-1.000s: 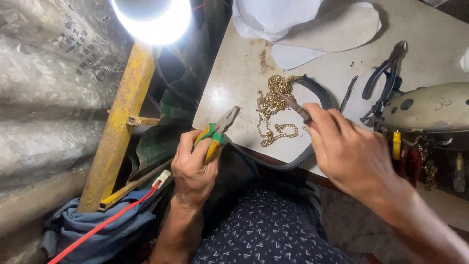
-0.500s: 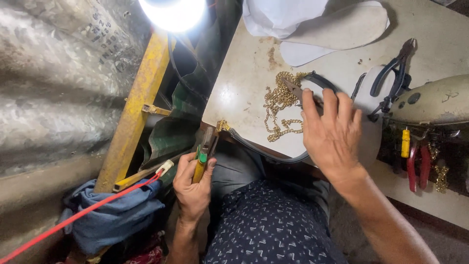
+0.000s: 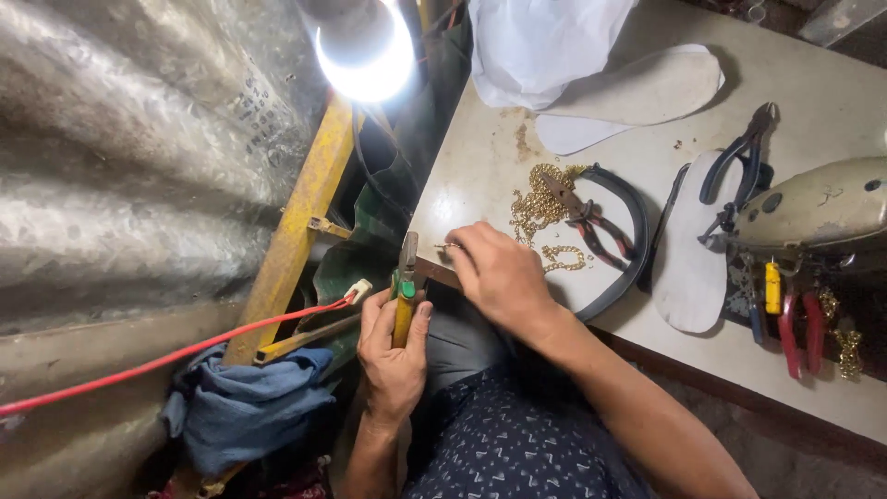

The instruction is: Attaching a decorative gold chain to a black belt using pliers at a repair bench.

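While both hands work at the near table edge, the scene reads so:
Left hand: the left hand (image 3: 393,356) is wrapped tight round the yellow-and-green handles of pliers (image 3: 404,291), held upright with the tip pointing at the table (image 3: 480,166) edge
Right hand: the right hand (image 3: 499,277) lies knuckles up on the table edge, fingertips pinched shut on a small gold link (image 3: 450,247) just beside the pliers' tip
Chain: a heap of gold chain (image 3: 534,205) lies on the table beyond the right hand, near but apart from it
Red pliers: red-handled pliers (image 3: 587,217) rest across the chain heap
Strap: a dark curved strap (image 3: 633,236) loops round the chain and red pliers
Soles: one pale sole (image 3: 688,268) lies right of the strap, another (image 3: 637,92) farther back
Machine: a cream machine (image 3: 818,208) stands at the right, with black pliers (image 3: 739,166) against it
Lamp: a bright lamp (image 3: 370,55) glares above a yellow bar (image 3: 296,222)
Wire: a red wire (image 3: 166,356) runs left from near the left hand
Cloth: a blue cloth (image 3: 249,402) hangs below the wire
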